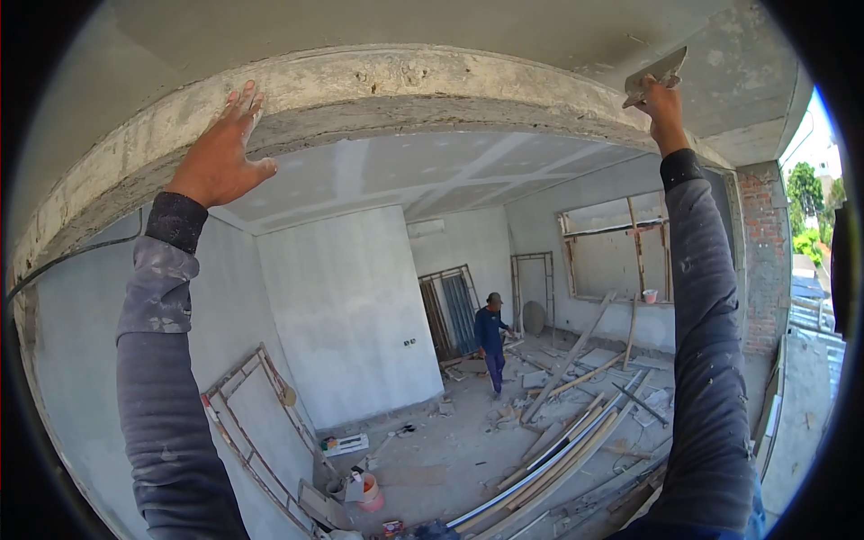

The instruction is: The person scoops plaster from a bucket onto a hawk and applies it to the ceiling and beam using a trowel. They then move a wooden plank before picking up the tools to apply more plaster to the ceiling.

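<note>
A rough concrete beam (409, 74) curves across the upper view, below a grey plastered ceiling (432, 25). My left hand (214, 166) is raised to the beam with its fingers stretched out and thumb apart; the fingertips lie over the beam's face and hold nothing. Up at the right, my right hand (664, 112) is closed around a plastering trowel (668, 67). The trowel's flat blade is at or close to the ceiling just above the beam; whether it touches cannot be made out. A darker, damp-looking patch shows on the ceiling beside it.
Below, another person (491, 342) stands on the littered floor. Long poles and boards (567, 454) lie at lower right. A bucket (369, 495) and a leaning frame (261, 423) are at lower left. A brick pillar (763, 261) stands right; a cable (81, 250) hangs left.
</note>
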Available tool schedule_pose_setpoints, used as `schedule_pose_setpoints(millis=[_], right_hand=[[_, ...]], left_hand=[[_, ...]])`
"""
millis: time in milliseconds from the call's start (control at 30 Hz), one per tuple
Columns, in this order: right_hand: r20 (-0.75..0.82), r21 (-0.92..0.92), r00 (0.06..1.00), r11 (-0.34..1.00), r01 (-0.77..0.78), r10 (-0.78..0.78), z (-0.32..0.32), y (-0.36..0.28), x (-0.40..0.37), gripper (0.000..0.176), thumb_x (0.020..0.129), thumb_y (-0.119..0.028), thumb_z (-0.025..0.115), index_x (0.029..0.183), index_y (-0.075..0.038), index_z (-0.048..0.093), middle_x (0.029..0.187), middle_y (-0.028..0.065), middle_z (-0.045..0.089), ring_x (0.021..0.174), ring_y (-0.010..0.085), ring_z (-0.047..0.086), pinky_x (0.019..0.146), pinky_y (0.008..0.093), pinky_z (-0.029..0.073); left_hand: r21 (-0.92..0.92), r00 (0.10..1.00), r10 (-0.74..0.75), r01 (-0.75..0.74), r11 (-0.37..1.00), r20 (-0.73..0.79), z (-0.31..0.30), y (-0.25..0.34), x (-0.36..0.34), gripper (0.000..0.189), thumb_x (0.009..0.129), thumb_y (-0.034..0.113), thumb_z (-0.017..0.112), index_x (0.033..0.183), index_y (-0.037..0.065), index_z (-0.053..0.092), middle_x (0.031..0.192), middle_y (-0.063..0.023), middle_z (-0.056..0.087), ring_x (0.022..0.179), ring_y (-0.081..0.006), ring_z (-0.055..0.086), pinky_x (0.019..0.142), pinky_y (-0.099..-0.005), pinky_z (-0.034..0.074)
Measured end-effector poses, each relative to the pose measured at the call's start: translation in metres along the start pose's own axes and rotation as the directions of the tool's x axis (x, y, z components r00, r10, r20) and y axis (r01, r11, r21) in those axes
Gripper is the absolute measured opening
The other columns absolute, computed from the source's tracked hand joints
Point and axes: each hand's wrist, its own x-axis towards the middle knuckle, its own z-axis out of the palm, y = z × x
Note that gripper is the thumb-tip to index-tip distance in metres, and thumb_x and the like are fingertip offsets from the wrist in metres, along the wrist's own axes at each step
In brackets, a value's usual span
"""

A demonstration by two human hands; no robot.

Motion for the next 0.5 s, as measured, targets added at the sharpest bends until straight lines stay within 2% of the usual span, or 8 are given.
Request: schedule_pose_setpoints(millis=[133, 167, 200, 300, 333, 400, 433, 500], right_hand=[[0.076, -0.097, 0.995, 0.993, -0.06, 0.068, -0.015, -0.002, 0.044, 0.028, 0.089, -0.015, 0.055, 0.113, -0.001, 0.053, 0.102, 0.0102, 0.061, 0.086, 0.0218, 0.062, 0.075, 0.0386, 0.055], [0.128, -0.003, 0.991, 0.999, -0.037, 0.038, -0.006, -0.006, 0.04, 0.028, 0.089, -0.015, 0.055, 0.114, -0.002, 0.052, 0.102, 0.0097, 0.06, 0.086, 0.0217, 0.062, 0.076, 0.0397, 0.055], [0.179, 0.089, 0.984, 0.996, -0.013, -0.003, 0.007, -0.019, 0.032, 0.029, 0.09, -0.015, 0.055, 0.115, -0.002, 0.051, 0.103, 0.0092, 0.06, 0.087, 0.0216, 0.062, 0.078, 0.0408, 0.055], [0.251, 0.188, 0.963, 0.981, 0.048, -0.096, 0.048, -0.033, -0.015, 0.026, 0.089, -0.011, 0.056, 0.112, 0.0, 0.051, 0.104, 0.0102, 0.059, 0.089, 0.0212, 0.06, 0.074, 0.0384, 0.054], [0.268, 0.177, 0.958, 0.983, 0.055, -0.102, 0.058, -0.045, -0.039, 0.029, 0.088, -0.013, 0.057, 0.112, 0.002, 0.051, 0.104, 0.0109, 0.059, 0.089, 0.0199, 0.059, 0.072, 0.0355, 0.053], [0.29, 0.131, 0.945, 0.984, 0.118, -0.152, 0.063, -0.048, -0.056, 0.035, 0.087, -0.014, 0.058, 0.116, 0.004, 0.049, 0.103, 0.0153, 0.06, 0.086, 0.0268, 0.061, 0.075, 0.0384, 0.051], [0.289, 0.132, 0.944, 0.984, 0.123, -0.157, 0.059, -0.053, -0.063, 0.035, 0.087, -0.014, 0.058, 0.116, 0.004, 0.049, 0.103, 0.0153, 0.06, 0.086, 0.0268, 0.061, 0.075, 0.0384, 0.051], [0.233, -0.249, 0.897, 0.869, 0.428, -0.375, 0.054, -0.068, -0.077, 0.043, 0.085, -0.014, 0.056, 0.121, 0.007, 0.046, 0.106, 0.022, 0.058, 0.092, 0.0353, 0.059, 0.083, 0.0423, 0.047]], left_hand=[[0.015, 1.0, 0.005, -0.005, 1.0, -0.021, 0.0, 0.001, -0.001, 0.088, 0.073, 0.028, 0.068, 0.146, 0.006, 0.025, 0.155, -0.0113, 0.013, 0.143, -0.0321, 0.011, 0.114, -0.0418, 0.023], [0.012, 1.0, 0.002, -0.002, 1.0, -0.022, -0.001, 0.0, -0.001, 0.088, 0.073, 0.028, 0.068, 0.146, 0.006, 0.025, 0.155, -0.0113, 0.013, 0.143, -0.0321, 0.011, 0.114, -0.0418, 0.023], [-0.01, 1.0, -0.006, 0.006, 1.0, -0.009, -0.001, 0.0, -0.001, 0.088, 0.073, 0.028, 0.068, 0.146, 0.007, 0.024, 0.155, -0.011, 0.013, 0.143, -0.032, 0.011, 0.114, -0.042, 0.022], [-0.008, 1.0, -0.008, 0.008, 1.0, -0.01, -0.003, 0.003, -0.001, 0.087, 0.074, 0.03, 0.066, 0.146, 0.005, 0.025, 0.155, -0.0121, 0.013, 0.142, -0.0321, 0.013, 0.114, -0.0418, 0.023], [0.027, 1.0, -0.004, 0.004, 1.0, -0.011, -0.003, 0.004, -0.001, 0.086, 0.075, 0.033, 0.064, 0.145, 0.003, 0.025, 0.155, -0.0134, 0.013, 0.142, -0.0322, 0.016, 0.114, -0.0415, 0.024], [0.013, 1.0, -0.005, 0.006, 1.0, -0.007, -0.003, 0.006, -0.001, 0.086, 0.075, 0.033, 0.064, 0.145, 0.003, 0.025, 0.154, -0.0138, 0.013, 0.142, -0.0323, 0.016, 0.114, -0.0417, 0.024], [0.004, 1.0, -0.018, 0.018, 1.0, -0.005, -0.004, 0.006, -0.001, 0.085, 0.075, 0.033, 0.064, 0.145, 0.002, 0.025, 0.154, -0.0143, 0.013, 0.142, -0.0324, 0.016, 0.114, -0.0419, 0.023], [-0.006, 1.0, -0.025, 0.025, 1.0, -0.005, -0.002, 0.003, 0.0, 0.086, 0.074, 0.031, 0.065, 0.145, 0.003, 0.025, 0.155, -0.0123, 0.012, 0.142, -0.0319, 0.013, 0.114, -0.0416, 0.023]])
